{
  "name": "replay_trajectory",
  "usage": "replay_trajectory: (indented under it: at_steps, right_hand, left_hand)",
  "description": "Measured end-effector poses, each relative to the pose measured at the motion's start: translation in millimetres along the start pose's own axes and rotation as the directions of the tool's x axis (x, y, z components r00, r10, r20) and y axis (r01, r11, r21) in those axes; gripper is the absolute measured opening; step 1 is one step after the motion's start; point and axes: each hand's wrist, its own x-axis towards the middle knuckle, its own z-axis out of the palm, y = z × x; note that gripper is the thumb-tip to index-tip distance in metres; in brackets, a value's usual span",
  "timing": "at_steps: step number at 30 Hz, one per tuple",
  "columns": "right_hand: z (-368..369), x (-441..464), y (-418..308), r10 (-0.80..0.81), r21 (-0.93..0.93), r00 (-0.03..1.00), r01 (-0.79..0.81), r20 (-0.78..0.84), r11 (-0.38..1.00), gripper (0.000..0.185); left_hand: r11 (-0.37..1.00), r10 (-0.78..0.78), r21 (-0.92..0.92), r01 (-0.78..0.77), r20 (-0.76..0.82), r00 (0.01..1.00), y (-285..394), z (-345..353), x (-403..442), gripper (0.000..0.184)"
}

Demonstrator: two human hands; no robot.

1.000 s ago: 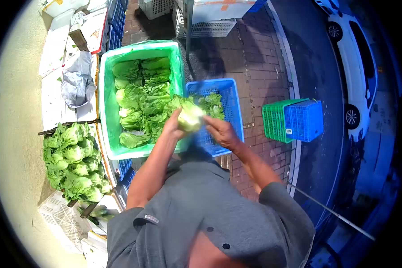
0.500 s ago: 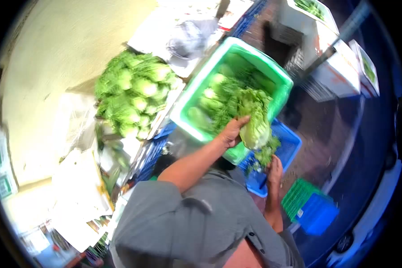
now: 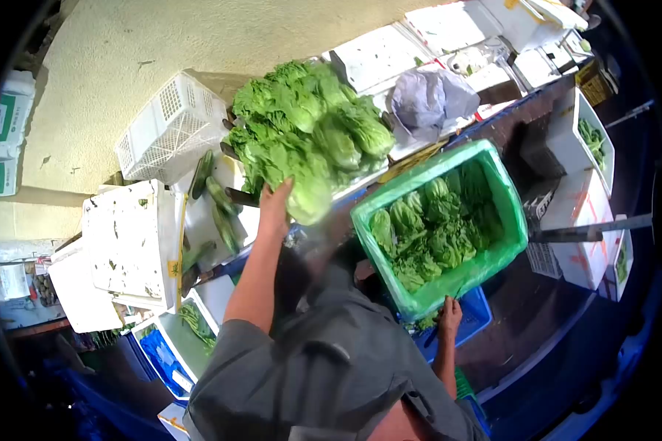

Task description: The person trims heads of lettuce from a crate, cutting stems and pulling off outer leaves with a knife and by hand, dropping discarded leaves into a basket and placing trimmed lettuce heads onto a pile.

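Observation:
In the head view, my left hand (image 3: 275, 208) grips a head of lettuce (image 3: 310, 200) at the near edge of a leafy lettuce pile (image 3: 294, 110). The held head is slightly blurred and touches the pile. My right hand (image 3: 450, 316) is by the near corner of a crate lined with green plastic (image 3: 368, 242), its fingers curled around a thin dark tool that looks like a knife (image 3: 431, 337). Rows of lettuce heads (image 3: 438, 220) fill the lined crate. Below that corner, a blue basket (image 3: 474, 316) is partly hidden, with some loose leaves in it.
Left of the pile stand a white plastic basket (image 3: 171, 121) and a white foam box (image 3: 129, 242), with green gourds (image 3: 223, 220) between. A grey plastic bag (image 3: 430, 99) lies beyond the pile. White boxes (image 3: 581, 242) and a metal pole (image 3: 603, 229) are on the right.
My left hand has carried the lettuce from above the lined crate leftward to the pile. My right hand stays near the blue basket, now without leaves beside its fingers. The view has turned.

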Motion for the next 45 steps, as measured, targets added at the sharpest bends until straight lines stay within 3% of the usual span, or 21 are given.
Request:
replay_trajectory:
  at_steps: [1,2,3,5,6,11,15,18,21,24,28,31,34,35,36,37,38,39,41,43,45]
  right_hand:
    - [13,1,-13,-0.008,-0.027,1.0,0.009,0.021,1.0,0.03]
    - [23,-2,-26,0.006,-0.004,1.0,-0.006,0.013,1.0,0.033]
    - [30,-4,-35,-0.006,-0.005,1.0,0.006,0.023,1.0,0.033]
    - [44,-3,-47,-0.028,-0.004,0.999,0.028,0.039,1.0,0.035]
    - [48,-4,-52,-0.022,-0.017,0.999,0.022,0.034,1.0,0.035]
    - [60,-6,-51,0.004,-0.045,1.0,-0.002,0.03,0.999,0.033]
    - [69,-12,-51,-0.006,-0.108,0.999,0.009,0.032,0.994,0.032]
    - [76,-17,-50,0.048,-0.108,0.999,-0.048,0.0,0.993,0.032]
    - [79,-21,-45,0.068,-0.08,0.998,-0.067,0.001,0.995,0.031]
    - [77,-19,-27,0.079,-0.097,0.997,-0.076,0.024,0.992,0.032]
    - [88,-27,-31,0.117,-0.134,0.993,-0.116,-0.003,0.984,0.032]
    - [100,-25,-38,0.138,-0.123,0.99,-0.141,-0.031,0.982,0.032]
    - [96,-16,-26,0.127,-0.169,0.991,-0.133,-0.048,0.977,0.033]
    - [92,-11,-17,0.201,-0.099,0.979,-0.205,-0.045,0.974,0.034]
    - [91,-12,-22,0.224,-0.121,0.974,-0.225,-0.02,0.967,0.036]
    - [91,-14,-30,0.239,-0.028,0.971,-0.239,0.004,0.971,0.038]
    - [96,-19,-49,0.303,0.091,0.953,-0.302,0.005,0.949,0.039]
    - [93,-22,-57,0.339,0.186,0.94,-0.34,0.038,0.922,0.04]
    - [74,-20,-52,0.366,0.505,0.917,-0.395,0.161,0.767,0.042]
    - [67,-23,-76,0.379,0.685,0.919,-0.343,0.106,0.642,0.043]
    - [72,-24,-78,0.411,0.672,0.898,-0.401,0.155,0.623,0.042]
  left_hand:
    - [0.997,0.069,0.043,-0.066,-0.064,0.996,14,1,7,0.073]
    - [0.991,0.124,0.042,-0.129,0.106,0.987,29,-6,18,0.086]
    - [0.986,0.137,0.094,-0.135,-0.019,0.99,28,-19,40,0.076]
    - [0.99,0.13,-0.063,-0.126,0.056,0.99,54,-21,56,0.067]
    - [0.994,0.102,-0.022,-0.103,-0.067,0.993,66,-21,66,0.06]
    - [0.962,0.27,-0.045,-0.27,-0.003,0.963,111,-26,135,0.053]
    - [0.88,0.416,0.276,-0.386,-0.058,0.908,109,-35,213,0.059]
    - [0.59,0.4,0.801,-0.095,-0.188,0.897,104,-29,253,0.074]
    - [0.564,0.097,0.818,0.114,-0.203,0.974,92,-18,274,0.09]
    - [0.485,-0.028,0.863,0.139,-0.144,0.989,73,9,267,0.097]
    - [0.334,0.049,0.935,0.123,-0.148,0.988,39,32,274,0.103]
    - [0.349,0.068,0.935,0.066,-0.096,0.993,34,18,282,0.103]
    - [0.365,-0.064,0.929,0.067,-0.046,0.997,50,8,281,0.099]
    - [0.389,-0.151,0.919,0.065,-0.007,0.989,62,11,271,0.097]
    - [0.284,-0.087,0.957,0.066,-0.043,0.995,63,8,276,0.092]
    - [0.079,0.114,0.994,-0.07,0.06,0.992,68,4,273,0.093]
    - [0.072,0.262,0.987,-0.141,0.118,0.958,77,19,245,0.094]
    - [-0.078,0.323,0.962,-0.263,0.274,0.906,61,-17,295,0.084]
    - [0.394,0.383,0.816,-0.423,0.272,0.883,81,48,191,0.058]
    - [0.625,0.259,0.661,-0.415,0.326,0.909,47,74,145,0.052]
    - [0.8,0.038,0.534,-0.274,0.411,0.911,-8,89,104,0.048]
